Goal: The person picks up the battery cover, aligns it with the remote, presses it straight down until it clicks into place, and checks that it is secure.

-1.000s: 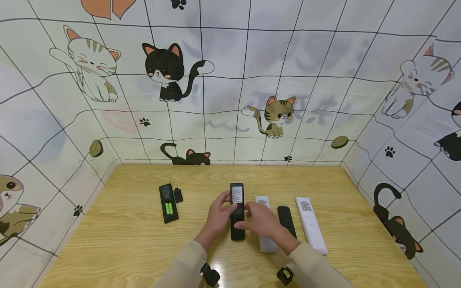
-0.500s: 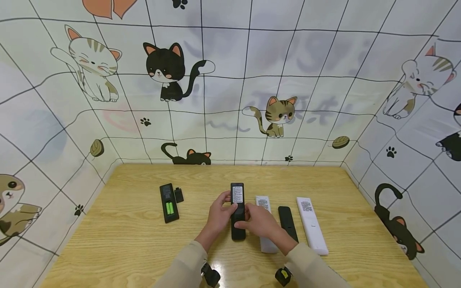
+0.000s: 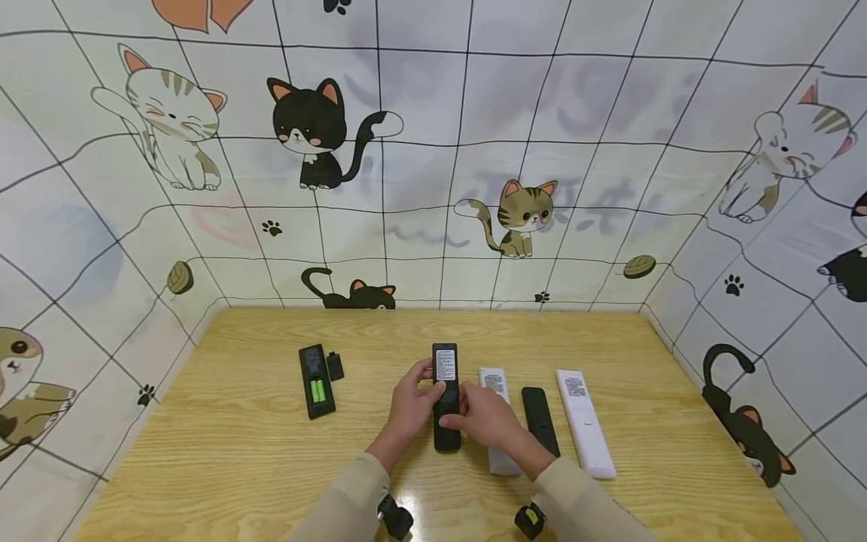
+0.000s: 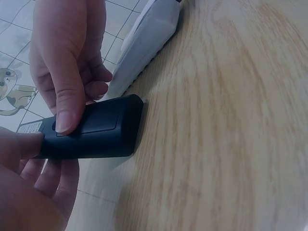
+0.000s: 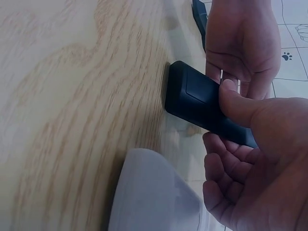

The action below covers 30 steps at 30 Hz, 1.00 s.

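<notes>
A black remote control stands face down and tilted, its near end against the table and its labelled back toward me. My left hand grips it from the left, thumb on the back and fingers at the side and underneath. From the right, my right hand holds it, the thumb pressing on the battery cover and curled fingers by the edge. In the right wrist view the cover sits in place on the remote. What the fingertips beneath touch is partly hidden.
On the left lies a black remote with green batteries exposed, its loose cover beside it. To the right are a white remote partly under my right arm, another black remote and a longer white remote.
The right hand's thumb and fingers shift very slightly on the black remote. Otherwise both hands and the remotes stay where they were.
</notes>
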{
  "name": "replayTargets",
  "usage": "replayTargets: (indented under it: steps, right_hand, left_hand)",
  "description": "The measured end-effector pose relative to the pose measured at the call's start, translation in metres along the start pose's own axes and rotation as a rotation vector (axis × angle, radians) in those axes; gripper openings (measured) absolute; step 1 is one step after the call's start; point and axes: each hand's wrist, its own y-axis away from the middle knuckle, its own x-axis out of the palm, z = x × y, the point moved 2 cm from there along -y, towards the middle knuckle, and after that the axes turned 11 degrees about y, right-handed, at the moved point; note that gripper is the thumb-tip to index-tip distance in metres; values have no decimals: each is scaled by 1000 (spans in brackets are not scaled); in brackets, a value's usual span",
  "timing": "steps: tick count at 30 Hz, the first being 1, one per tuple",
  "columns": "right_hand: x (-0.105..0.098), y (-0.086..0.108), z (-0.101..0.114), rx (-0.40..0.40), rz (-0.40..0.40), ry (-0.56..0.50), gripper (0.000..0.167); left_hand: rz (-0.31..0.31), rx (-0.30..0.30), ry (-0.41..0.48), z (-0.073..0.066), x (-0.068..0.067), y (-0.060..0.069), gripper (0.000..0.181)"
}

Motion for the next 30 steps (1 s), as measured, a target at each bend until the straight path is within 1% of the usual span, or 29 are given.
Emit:
replayTargets:
  steps: [9,13,17,24,27,30]
  right_hand:
    - [1,-1,0,-8,15,0,33]
    - [2,-1,1,14,25,17,34]
    - [3,-1,3,23,31,68,40]
    - [6,0,5,-33,0,164,56]
    - [6,1,5,-43,-7,198,58]
    - [7,1,5,-56,-10,237,59]
  left_hand:
    - [9,6,6,-2,-1,1,43]
    - [1,5,-3,-2,-1,1,43]
    - [-4,7,-15,-3,-1,2,44]
    - [-17,10,-31,-2,0,1,43]
    - [-13,20,-35,-1,0,0,43]
    - [-12,16,-35,0,1,0,43]
